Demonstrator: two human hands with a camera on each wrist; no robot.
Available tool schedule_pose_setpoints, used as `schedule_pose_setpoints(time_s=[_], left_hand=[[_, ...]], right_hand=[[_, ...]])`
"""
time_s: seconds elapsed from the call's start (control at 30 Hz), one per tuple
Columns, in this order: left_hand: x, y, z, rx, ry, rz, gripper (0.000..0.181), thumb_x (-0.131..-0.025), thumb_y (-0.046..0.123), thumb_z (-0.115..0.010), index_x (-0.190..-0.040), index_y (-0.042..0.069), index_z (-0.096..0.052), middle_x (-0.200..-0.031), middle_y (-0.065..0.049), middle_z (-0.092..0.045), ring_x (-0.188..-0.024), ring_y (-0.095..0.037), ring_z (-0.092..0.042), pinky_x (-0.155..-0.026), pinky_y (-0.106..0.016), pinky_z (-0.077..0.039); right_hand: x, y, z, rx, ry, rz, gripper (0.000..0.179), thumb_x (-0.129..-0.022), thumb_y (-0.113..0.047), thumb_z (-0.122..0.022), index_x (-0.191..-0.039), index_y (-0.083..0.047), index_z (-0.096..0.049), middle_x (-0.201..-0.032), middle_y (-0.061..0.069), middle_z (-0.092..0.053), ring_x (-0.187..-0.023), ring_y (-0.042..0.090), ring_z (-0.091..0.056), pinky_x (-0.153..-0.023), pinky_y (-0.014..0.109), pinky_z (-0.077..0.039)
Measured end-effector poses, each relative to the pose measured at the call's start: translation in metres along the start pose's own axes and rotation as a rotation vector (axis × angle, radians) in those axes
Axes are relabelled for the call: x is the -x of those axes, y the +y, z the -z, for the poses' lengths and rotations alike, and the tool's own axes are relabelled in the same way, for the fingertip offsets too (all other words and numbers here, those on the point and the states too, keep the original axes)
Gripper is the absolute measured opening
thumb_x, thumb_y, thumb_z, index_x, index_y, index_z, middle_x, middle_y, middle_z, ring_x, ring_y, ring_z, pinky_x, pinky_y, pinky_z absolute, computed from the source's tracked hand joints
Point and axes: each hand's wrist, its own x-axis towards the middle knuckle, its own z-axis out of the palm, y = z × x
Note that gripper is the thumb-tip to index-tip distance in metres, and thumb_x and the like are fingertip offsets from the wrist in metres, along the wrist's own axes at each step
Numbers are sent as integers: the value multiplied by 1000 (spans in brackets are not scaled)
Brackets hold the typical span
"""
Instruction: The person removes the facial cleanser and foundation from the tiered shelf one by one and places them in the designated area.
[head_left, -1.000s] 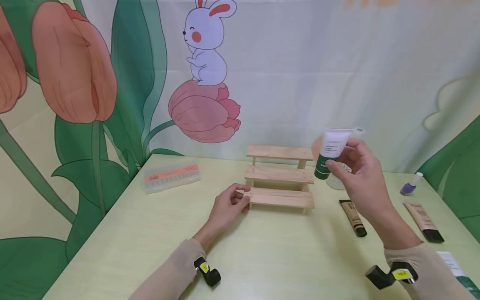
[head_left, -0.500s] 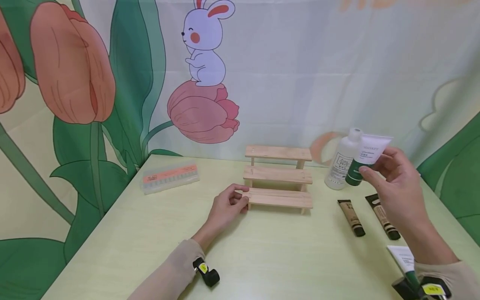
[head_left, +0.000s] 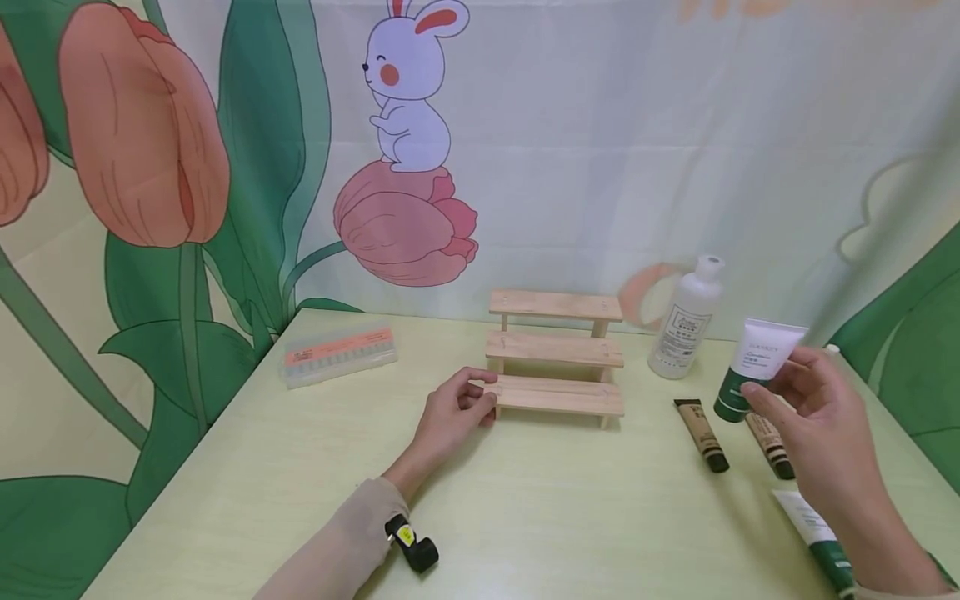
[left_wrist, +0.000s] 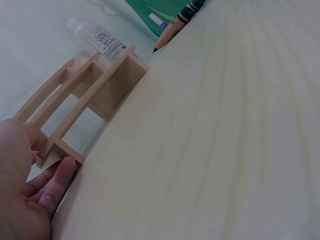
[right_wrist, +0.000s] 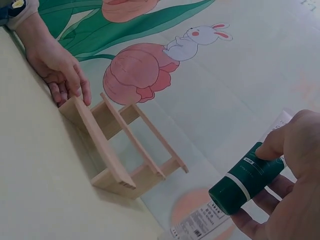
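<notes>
In the head view my right hand (head_left: 832,425) pinches a white-and-green squeeze tube (head_left: 759,367) between thumb and fingers. The tube hangs cap down above the right side of the table; the right wrist view shows its dark green cap end (right_wrist: 245,182) close up. At the middle of the table stands a three-tier wooden display rack (head_left: 555,393). My left hand (head_left: 457,408) grips the left end of its lowest step, and in the left wrist view thumb and fingers (left_wrist: 57,185) lie around that end. All three steps of the rack are bare.
A white bottle (head_left: 684,321) stands behind the raised tube. Two tan tubes with black caps (head_left: 702,435) lie on the right, one partly hidden by my hand. Another white-and-green tube (head_left: 817,533) lies nearer the front. A clear plastic case (head_left: 341,357) lies at the left.
My right hand has carried the tube to the right and lower, away from the rack, uncovering the white bottle. My left hand stays at the rack's end.
</notes>
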Motion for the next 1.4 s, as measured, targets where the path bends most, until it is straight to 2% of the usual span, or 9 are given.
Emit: schedule_pose_setpoints(time_s=[0.1,0.27,0.4,0.5,0.67,0.9,1.0,1.07,1.4], left_hand=[[0,-1,-1,0,-5,4,26,-109,14,-71,-135,13,-73,-103,-12,-77,-85,-20,-78,-80,-32,-67],[0,-1,-1,1,-11,9,26,-109,15,-71,-135,13,-73,-103,-11,-77,-85,-20,-79,-80,-32,-68],[0,0,0,10,-3,7,26,-109,14,-71,-135,13,-73,-103,-11,-77,-85,-21,-79,-79,-31,-68],[1,-1,-1,16,-4,7,26,-109,13,-72,-135,12,-73,-103,-11,-77,-85,-20,-79,-79,-31,-68],[2,-2,-3,22,-14,20,26,-109,14,-72,-135,15,-73,-104,-10,-77,-86,-20,-79,-79,-31,-67],[1,1,-1,17,-3,26,26,-109,14,-72,-134,17,-74,-104,-10,-76,-87,-20,-79,-80,-33,-68],[1,1,1,19,1,33,26,-108,14,-73,-135,17,-74,-104,-10,-77,-87,-20,-79,-81,-33,-68],[1,0,2,26,3,34,26,-108,14,-73,-135,17,-74,-105,-10,-77,-88,-20,-79,-81,-34,-68],[0,-1,0,31,-6,35,28,-108,14,-73,-136,14,-73,-105,-10,-77,-87,-20,-79,-81,-32,-68]], right_hand=[[9,8,3,1,4,-38,49,-105,0,-76,-144,-24,-60,-127,-15,-69,-109,5,-63,-83,8,-57],[27,24,8,189,21,-96,47,-106,-8,-77,-145,-26,-58,-123,-25,-65,-108,-1,-62,-80,9,-55],[38,36,10,275,11,-92,48,-106,-8,-77,-149,-19,-58,-124,-27,-63,-108,-1,-61,-83,7,-53],[46,42,12,314,9,-123,47,-107,-9,-76,-150,-13,-57,-133,-16,-60,-109,0,-59,-85,4,-51],[56,44,11,386,-37,-298,53,-111,-21,-73,-155,-4,-48,-152,18,-57,-107,-4,-54,-82,5,-51],[65,49,9,398,-86,-239,56,-105,-10,-80,-151,1,-50,-135,8,-69,-100,-10,-60,-80,11,-56],[64,50,8,408,-108,-218,57,-105,-10,-80,-151,2,-50,-142,24,-65,-101,-11,-59,-81,11,-57],[64,49,8,409,-119,-217,56,-105,-11,-80,-151,2,-50,-142,24,-65,-101,-11,-59,-80,12,-57],[63,47,10,437,-178,-340,62,-109,-22,-77,-156,2,-45,-153,30,-58,-105,-5,-60,-82,8,-53]])
